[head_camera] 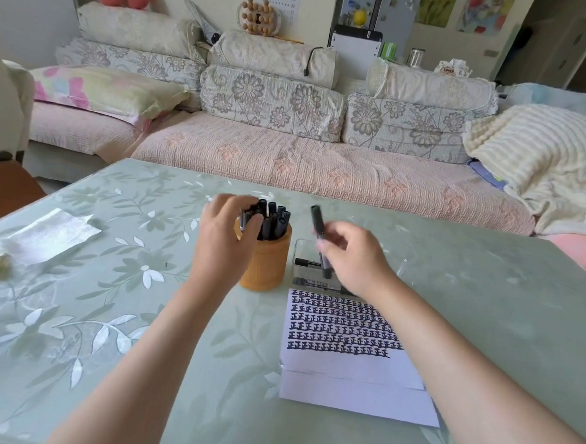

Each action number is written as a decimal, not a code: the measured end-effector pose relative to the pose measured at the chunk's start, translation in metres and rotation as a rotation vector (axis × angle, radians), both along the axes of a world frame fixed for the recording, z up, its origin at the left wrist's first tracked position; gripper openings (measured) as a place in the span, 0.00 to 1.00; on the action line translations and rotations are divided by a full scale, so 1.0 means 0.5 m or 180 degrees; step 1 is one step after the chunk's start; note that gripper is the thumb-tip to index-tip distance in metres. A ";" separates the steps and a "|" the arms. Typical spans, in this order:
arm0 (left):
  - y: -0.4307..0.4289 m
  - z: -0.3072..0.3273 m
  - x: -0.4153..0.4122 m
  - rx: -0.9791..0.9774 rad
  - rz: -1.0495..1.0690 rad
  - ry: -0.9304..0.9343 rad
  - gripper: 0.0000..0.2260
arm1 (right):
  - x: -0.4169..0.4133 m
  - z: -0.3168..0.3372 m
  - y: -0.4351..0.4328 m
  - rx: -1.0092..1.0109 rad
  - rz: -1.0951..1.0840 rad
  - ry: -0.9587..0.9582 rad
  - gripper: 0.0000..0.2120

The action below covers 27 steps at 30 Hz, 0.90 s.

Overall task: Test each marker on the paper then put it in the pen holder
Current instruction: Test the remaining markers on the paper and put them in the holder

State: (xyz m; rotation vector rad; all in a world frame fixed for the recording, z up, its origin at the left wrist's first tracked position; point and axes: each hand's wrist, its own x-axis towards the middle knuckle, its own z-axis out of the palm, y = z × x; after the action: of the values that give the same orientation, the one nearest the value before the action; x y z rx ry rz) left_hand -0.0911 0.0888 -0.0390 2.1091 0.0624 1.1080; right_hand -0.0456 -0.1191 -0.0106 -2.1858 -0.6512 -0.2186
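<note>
A round wooden pen holder [268, 266] stands mid-table, packed with several black markers [276, 220]. My left hand [225, 233] is at its left rim, fingers curled round a marker that stands in the holder. My right hand [354, 256] holds another black marker [320, 237] upright above a clear plastic box [303, 253] with two markers lying in it. The white paper [351, 369], several rows of black test marks across its top, lies in front of the box under my right forearm.
The table [138, 367] has a pale green floral cover. A crumpled white tissue [50, 234] lies at the left. A sofa with cushions and a blanket runs behind the far edge.
</note>
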 end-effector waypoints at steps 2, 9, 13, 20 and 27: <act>0.013 -0.003 0.009 -0.0168 0.0063 0.0160 0.16 | 0.023 0.022 0.021 0.0427 -0.0224 0.0018 0.05; 0.017 -0.023 0.033 -0.0648 -0.0455 0.1143 0.36 | 0.090 0.030 0.089 0.1179 -0.0426 0.0190 0.08; 0.016 -0.033 0.048 -0.0536 -0.0382 0.1179 0.37 | 0.100 0.018 0.115 0.1046 -0.0273 0.0274 0.08; 0.020 -0.035 0.052 -0.0662 -0.0477 0.0938 0.33 | 0.085 0.000 0.132 0.0303 0.0240 -0.0161 0.31; 0.012 -0.025 0.047 -0.0772 -0.0685 0.0689 0.30 | 0.093 -0.014 0.127 0.0347 0.0091 0.0010 0.13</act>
State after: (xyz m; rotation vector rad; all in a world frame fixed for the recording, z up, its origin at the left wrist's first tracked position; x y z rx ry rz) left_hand -0.0676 0.0947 -0.0514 1.9563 0.0671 0.7063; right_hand 0.0010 -0.0556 -0.0177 -2.0708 -0.6534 -0.2302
